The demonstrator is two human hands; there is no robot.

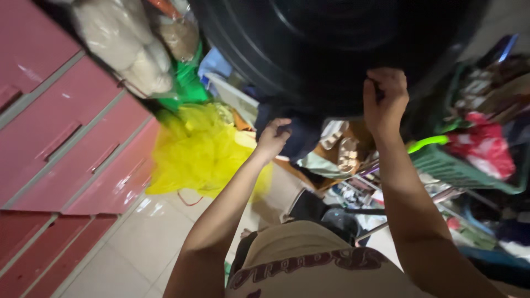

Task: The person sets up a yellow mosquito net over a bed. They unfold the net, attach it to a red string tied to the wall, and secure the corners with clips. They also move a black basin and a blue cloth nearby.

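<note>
gripping the rim of a large black round tub [331, 49] at the far top of the scene, the right hand [385, 102] has its fingers curled tight over the edge. the left hand [274, 137] reaches up just under the tub's lower edge, fingers bent together; i cannot tell whether it touches. a yellow plastic bag [196, 152] lies to the left, beside pink drawers [66, 138]. a green basket [458, 168] sits right.

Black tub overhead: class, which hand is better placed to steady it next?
Probably the right hand: its fingers already grip the black tub at its rim, while the left hand sits lower, seemingly short of it.
</note>
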